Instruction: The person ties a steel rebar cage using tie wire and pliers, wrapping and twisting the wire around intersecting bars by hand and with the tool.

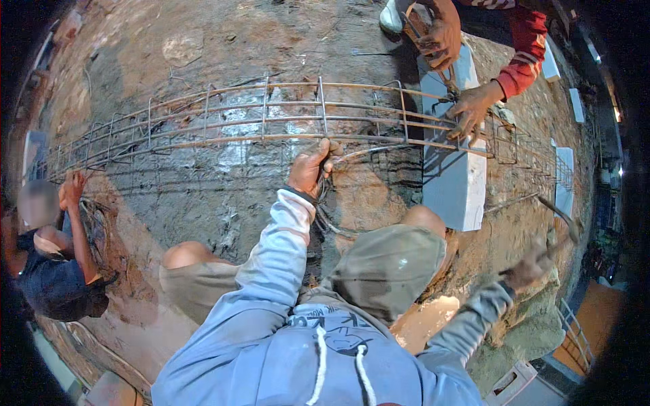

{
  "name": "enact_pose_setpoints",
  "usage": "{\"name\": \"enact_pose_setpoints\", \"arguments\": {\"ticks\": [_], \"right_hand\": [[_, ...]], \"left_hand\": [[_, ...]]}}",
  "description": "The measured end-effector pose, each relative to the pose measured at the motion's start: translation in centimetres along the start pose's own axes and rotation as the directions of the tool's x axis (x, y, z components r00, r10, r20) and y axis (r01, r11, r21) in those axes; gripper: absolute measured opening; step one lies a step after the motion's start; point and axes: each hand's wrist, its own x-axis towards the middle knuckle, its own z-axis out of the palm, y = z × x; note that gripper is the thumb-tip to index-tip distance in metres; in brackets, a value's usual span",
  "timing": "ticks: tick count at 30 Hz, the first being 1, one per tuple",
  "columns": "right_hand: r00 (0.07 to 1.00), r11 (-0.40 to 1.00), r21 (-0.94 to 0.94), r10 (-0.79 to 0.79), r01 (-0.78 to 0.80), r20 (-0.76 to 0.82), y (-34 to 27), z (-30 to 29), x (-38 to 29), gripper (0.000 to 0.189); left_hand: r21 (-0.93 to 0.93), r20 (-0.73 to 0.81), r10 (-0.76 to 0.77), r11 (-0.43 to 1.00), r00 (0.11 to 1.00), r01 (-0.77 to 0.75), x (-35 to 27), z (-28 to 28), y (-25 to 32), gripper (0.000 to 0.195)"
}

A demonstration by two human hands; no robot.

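Observation:
A long rebar cage (322, 104) with stirrups runs across the view in front of me. My left hand (312, 165) is closed on a length of wire (376, 150) just below the cage's nearest bar, its fingertips touching or very close to that bar. Loops of wire (332, 223) hang beneath this hand. Off to the right, my right hand (528, 266) grips a hand tool (563, 218) with a dark, curved head. It is blurred; it resembles a hammer, but I cannot tell its exact kind.
A pale block (454, 193) lies under the cage at right, another block (563, 167) beyond it. Opposite me, a co-worker's hand (469, 111) in a red sleeve rests on the cage; the other hand (439, 40) holds a tool. Another person (61, 254) crouches at left.

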Motion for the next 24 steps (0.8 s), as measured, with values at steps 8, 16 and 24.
{"name": "enact_pose_setpoints", "arguments": {"ticks": [8, 16, 24], "right_hand": [[0.934, 0.852, 0.383, 0.321, -0.357, 0.156, -10.3, -2.8, 2.8, 0.047], [0.261, 0.112, 0.311, -0.324, -0.944, 0.909, -22.3, 7.9, -9.4, 0.059], [0.129, 0.967, 0.243, -0.251, 0.075, 0.960, -22.4, 14.1, -16.9, 0.044]], "left_hand": [[0.030, -0.030, -0.027, 0.999, 0.999, 0.028, 0.5, -1.1, -0.6, 0.034], [-0.140, -0.144, -0.033, 0.990, 0.989, 0.012, 0.5, -1.1, -1.3, 0.029], [-0.196, -0.141, -0.054, 0.980, 0.989, 0.026, 0.4, -0.7, -0.7, 0.030]]}}
